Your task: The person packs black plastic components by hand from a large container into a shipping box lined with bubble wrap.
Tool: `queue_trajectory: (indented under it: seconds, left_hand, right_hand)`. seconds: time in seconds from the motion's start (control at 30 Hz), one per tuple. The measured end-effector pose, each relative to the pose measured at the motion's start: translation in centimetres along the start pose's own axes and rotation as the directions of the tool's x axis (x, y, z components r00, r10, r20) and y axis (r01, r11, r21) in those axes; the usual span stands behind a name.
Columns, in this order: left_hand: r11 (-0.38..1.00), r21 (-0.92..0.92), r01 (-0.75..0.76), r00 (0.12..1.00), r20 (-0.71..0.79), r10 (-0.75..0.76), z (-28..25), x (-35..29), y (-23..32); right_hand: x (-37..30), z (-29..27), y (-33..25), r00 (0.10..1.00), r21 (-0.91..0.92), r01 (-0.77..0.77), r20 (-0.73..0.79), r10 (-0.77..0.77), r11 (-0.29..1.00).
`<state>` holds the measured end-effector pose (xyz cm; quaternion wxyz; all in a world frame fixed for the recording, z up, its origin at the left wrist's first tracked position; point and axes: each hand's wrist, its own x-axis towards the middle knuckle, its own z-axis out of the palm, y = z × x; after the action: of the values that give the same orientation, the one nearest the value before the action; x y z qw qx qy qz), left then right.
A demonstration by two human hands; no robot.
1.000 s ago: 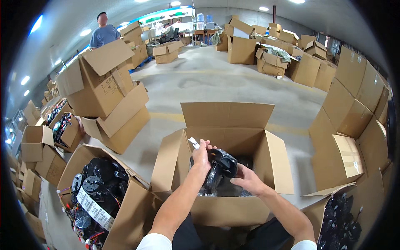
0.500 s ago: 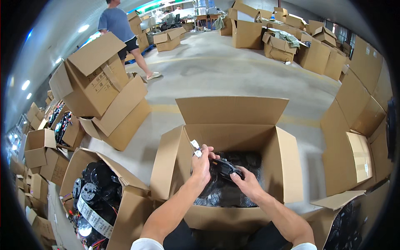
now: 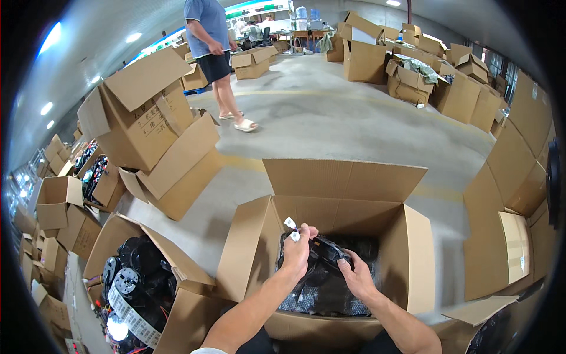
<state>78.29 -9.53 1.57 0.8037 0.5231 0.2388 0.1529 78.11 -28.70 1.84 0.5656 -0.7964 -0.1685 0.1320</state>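
Observation:
Over an open cardboard box (image 3: 420, 256), my two hands hold a glossy black plastic part (image 3: 330, 251). My left hand (image 3: 296, 255) is closed round a wire lead, and white plug connectors (image 3: 290, 223) stick out above its thumb. Whether that lead joins the black part is hidden by my fingers. At the part's right end, my right hand (image 3: 358, 276) grips it between thumb and fingers. Beneath them, black items in clear bubble wrap (image 3: 323, 300) cover the bottom of the box.
To the left, an open carton (image 3: 191, 312) holds black round parts (image 3: 138, 265) with coloured wires. Stacked cartons (image 3: 141, 127) rise behind it. Tall cardboard (image 3: 480, 227) stands at right. A person in a blue shirt (image 3: 206, 23) is on the floor ahead.
The view has shifted, so the box sits lower and slightly right. My hands still hold the black part and lead. The person ahead has walked rightward.

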Motion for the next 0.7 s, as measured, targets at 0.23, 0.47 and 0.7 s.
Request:
queue_trajectory:
  seconds: [0.23,0.47,0.7]
  left_hand:
    - [0.993,0.085,0.085,0.996,0.000,-0.085,-1.0,0.0,-0.1]
    - [0.990,0.041,0.133,0.990,0.042,-0.134,-1.1,-1.7,0.4]
    - [0.989,0.050,0.138,0.987,0.078,-0.142,-1.0,-3.5,0.8]
  right_hand:
    - [0.2,-0.2,-0.7,0.997,-0.005,0.007,-0.075,-0.007,1.000]
    - [-1.7,-0.4,-0.9,0.993,0.014,0.037,-0.112,-0.035,0.999]
    - [-3.3,-0.8,-1.1,0.986,-0.013,0.071,-0.153,-0.073,0.997]
